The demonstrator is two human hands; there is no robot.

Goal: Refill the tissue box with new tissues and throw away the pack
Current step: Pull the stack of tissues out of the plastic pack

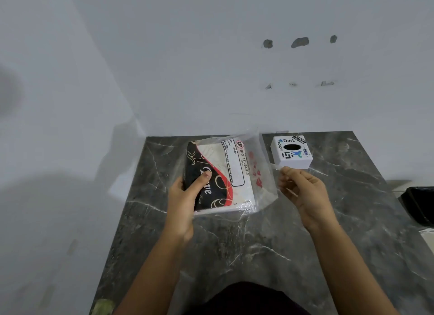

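Observation:
A pack of tissues point(225, 173) in clear plastic, printed black, red and white with "BIG TISSUES", is held above the dark marble table point(234, 244). My left hand point(185, 197) grips its left side, thumb on top. My right hand point(303, 190) pinches the clear plastic flap at the pack's right edge. A small white tissue box point(291, 153) with stickers and a dark oval hole on top stands on the table at the back, just beyond my right hand.
The table butts against a white wall point(211, 67) at the back. A black object point(418, 204) lies past the table's right edge. The floor on the left is pale grey.

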